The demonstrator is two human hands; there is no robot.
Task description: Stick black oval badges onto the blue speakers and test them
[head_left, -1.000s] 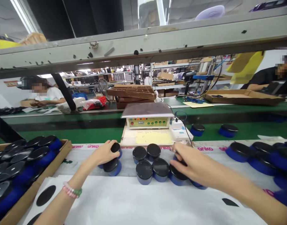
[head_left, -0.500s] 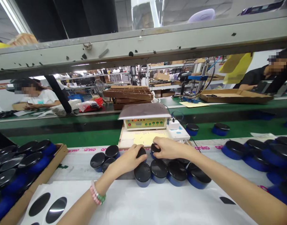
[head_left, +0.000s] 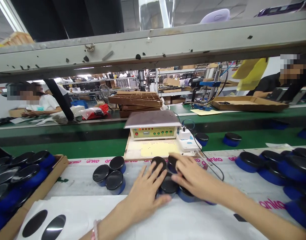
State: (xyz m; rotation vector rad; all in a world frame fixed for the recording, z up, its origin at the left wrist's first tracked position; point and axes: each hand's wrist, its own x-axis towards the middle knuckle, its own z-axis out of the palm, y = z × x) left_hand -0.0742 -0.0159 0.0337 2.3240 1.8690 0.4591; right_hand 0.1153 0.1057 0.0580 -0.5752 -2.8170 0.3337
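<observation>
My left hand (head_left: 148,193) lies with spread fingers over a group of round blue pieces with glossy black tops, its fingertips on a black top (head_left: 158,163). My right hand (head_left: 193,173) rests on the same group from the right, fingers apart, next to another black-topped piece (head_left: 172,162). Between the hands one more piece (head_left: 168,184) shows, and others are partly hidden under the fingers. Left of my hands, three such pieces (head_left: 115,181) stand together. Black oval discs (head_left: 53,227) lie on a white sheet at the lower left.
A cardboard box (head_left: 53,173) full of blue pieces stands at left; a pile of them (head_left: 275,170) is at right. Ahead are a control box (head_left: 153,131), a power strip (head_left: 189,143) and a green belt (head_left: 98,143). A metal beam (head_left: 168,45) crosses above. Two people sit beyond.
My left hand has come down and nearer, its fingers spreading over the group. My right hand has moved slightly right and nearer, its fingers opening from a curled grip. The view has shifted slightly.
</observation>
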